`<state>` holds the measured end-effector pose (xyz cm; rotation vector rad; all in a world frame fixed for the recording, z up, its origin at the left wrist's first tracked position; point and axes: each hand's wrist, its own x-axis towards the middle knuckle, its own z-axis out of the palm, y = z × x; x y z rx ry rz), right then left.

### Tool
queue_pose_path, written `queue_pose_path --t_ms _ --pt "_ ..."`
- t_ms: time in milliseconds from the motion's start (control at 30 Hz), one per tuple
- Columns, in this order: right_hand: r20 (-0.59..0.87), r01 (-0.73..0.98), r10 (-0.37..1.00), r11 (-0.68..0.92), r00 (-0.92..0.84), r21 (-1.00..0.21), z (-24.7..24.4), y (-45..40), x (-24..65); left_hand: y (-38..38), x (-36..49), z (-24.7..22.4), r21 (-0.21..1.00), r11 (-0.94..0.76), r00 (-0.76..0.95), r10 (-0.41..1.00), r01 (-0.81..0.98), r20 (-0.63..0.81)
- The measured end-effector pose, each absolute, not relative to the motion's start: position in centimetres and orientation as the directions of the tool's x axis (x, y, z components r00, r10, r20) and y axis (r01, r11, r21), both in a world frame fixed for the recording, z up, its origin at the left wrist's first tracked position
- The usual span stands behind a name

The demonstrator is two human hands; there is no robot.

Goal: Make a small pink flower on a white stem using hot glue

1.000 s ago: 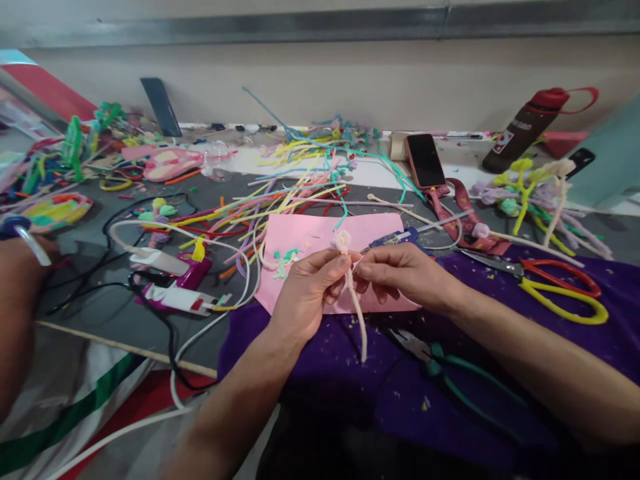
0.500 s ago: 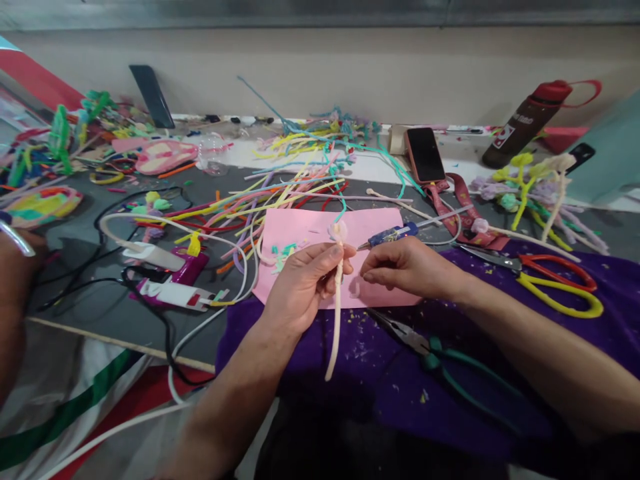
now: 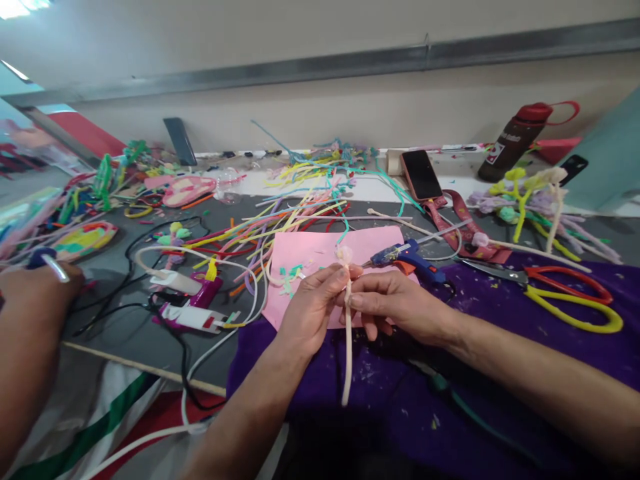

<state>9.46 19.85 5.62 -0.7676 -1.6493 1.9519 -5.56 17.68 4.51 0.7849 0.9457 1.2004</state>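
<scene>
A cream pipe cleaner (image 3: 348,360) hangs down between my hands, with a small pale flower-like head (image 3: 345,255) at its top. My left hand (image 3: 320,297) is closed on it just below that head. My right hand (image 3: 393,300) pinches the same stem slightly lower, thumb and fingers pressed together. Under my hands lies a pink sheet (image 3: 295,250) with teal and yellow scraps on its left. A blue glue gun (image 3: 407,255) rests just beyond my right hand. Green-handled pliers (image 3: 465,400) lie on the purple cloth (image 3: 400,407), partly hidden by my right hand and forearm.
Scissors (image 3: 570,293) with red and yellow handles lie to the right. Behind are loose pipe cleaners (image 3: 295,213), a phone (image 3: 421,175) and a bottle (image 3: 515,141). White plugs and cables (image 3: 193,313) spread on the left. Another person's hand (image 3: 40,287) is at the far left.
My right hand has moved left from beside the glue gun and now grips the pipe cleaner's stem. My left hand keeps its hold. The view has tilted upward.
</scene>
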Motion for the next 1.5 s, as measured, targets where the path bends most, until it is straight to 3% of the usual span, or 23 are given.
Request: queue_pose_path --t_ms 300,500,800,1100,1333,1500 --pt "-0.124 -0.060 0.747 -0.214 -0.653 -0.975 4.6 20.0 9.2 17.8 -5.4 4.0 0.906 0.196 0.087 0.981 -0.376 -0.176" --pt "-0.041 -0.050 0.825 -0.083 -0.564 -0.995 5.0 20.1 9.3 17.8 -5.4 4.1 0.918 0.186 0.101 0.982 -0.350 -0.161" --pt "-0.066 -0.004 0.792 -0.087 -0.607 -0.996 4.5 20.1 9.2 17.8 -5.6 3.5 0.923 0.167 0.027 0.985 -0.347 -0.168" --pt "-0.001 0.072 0.783 0.055 -0.622 -0.996 4.5 20.5 9.4 17.9 -5.5 4.1 0.941 0.162 -0.016 0.984 -0.297 -0.175" --pt "0.152 0.195 0.849 0.284 -0.506 -0.939 8.0 23.4 14.3 18.1 -5.7 4.8 0.922 0.162 -0.013 0.984 -0.352 -0.178" --pt "0.203 0.558 0.882 0.432 -0.426 -0.708 10.0 25.0 18.3 18.1 -5.9 4.9 0.929 0.171 0.030 0.985 -0.329 -0.171"
